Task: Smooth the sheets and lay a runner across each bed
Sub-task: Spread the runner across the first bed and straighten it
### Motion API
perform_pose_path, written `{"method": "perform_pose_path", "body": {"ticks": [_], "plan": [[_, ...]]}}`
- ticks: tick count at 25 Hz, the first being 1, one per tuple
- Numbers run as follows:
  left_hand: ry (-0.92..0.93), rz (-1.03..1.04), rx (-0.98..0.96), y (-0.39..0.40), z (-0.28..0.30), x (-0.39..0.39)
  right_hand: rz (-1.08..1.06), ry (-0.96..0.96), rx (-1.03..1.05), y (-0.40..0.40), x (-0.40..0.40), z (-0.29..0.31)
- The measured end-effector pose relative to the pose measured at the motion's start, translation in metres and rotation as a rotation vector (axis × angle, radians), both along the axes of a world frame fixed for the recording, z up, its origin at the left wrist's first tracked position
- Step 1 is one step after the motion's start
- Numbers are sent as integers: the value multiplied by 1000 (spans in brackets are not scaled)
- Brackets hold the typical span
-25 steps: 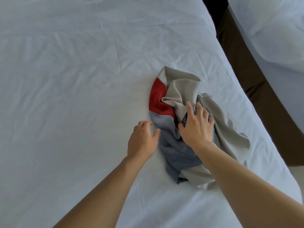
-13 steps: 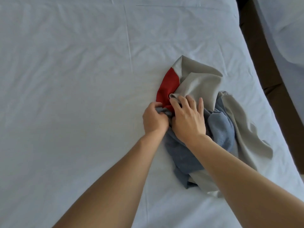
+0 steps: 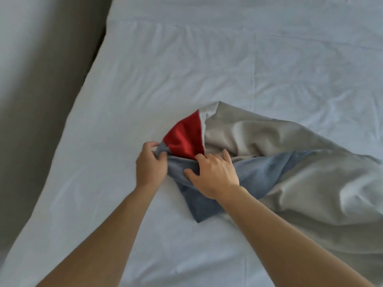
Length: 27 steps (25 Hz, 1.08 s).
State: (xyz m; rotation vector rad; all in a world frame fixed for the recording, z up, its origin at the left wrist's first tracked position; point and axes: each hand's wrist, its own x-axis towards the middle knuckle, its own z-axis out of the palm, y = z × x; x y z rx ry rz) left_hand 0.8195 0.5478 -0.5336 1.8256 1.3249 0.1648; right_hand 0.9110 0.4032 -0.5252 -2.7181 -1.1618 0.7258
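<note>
Head view: the bed (image 3: 128, 204), covered in a creased white sheet (image 3: 207, 69), is filling most of the frame; its left edge is running diagonally from upper centre to lower left. The runner (image 3: 259, 172), a bunched cloth of grey, blue and red panels, is lying on the sheet right of the bed's middle and trailing off toward the right edge. The left hand (image 3: 150, 165) is pinching the runner's blue corner, fingers closed on the fabric. The right hand (image 3: 211, 177) is lying on the blue fold just beside it, thumb and fingers pressing into the cloth; whether it is actually gripping, cannot tell. Both bare forearms are reaching in from the near edge.
</note>
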Motion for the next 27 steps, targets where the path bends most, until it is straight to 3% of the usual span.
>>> {"method": "perform_pose_path", "body": {"ticks": [3,7,11,14,17,21,24,26,27], "plan": [[-54,-5,-114,10,-7,-8,-75,21,75,20,-5,-8],[-56,-62,13,31,-12,-1,-158,17,189,40,6,-14],[-71,-248,159,45,-13,37,-238,-99,342,49,15,-10],[68,-400,140,48,-21,79,-329,-201,273,39,58,-11],[252,-548,97,30,-30,110,-184,-200,204,38,92,-13],[257,-568,393,41,-25,105,120,-174,146,52,94,-22],[23,-627,584,42,-7,93,-33,-191,159,47,104,-24],[-179,-832,460,-1,8,95,-67,-236,103,30,120,-20],[-164,-937,365,-31,13,97,-62,-239,51,17,128,-18]]}}
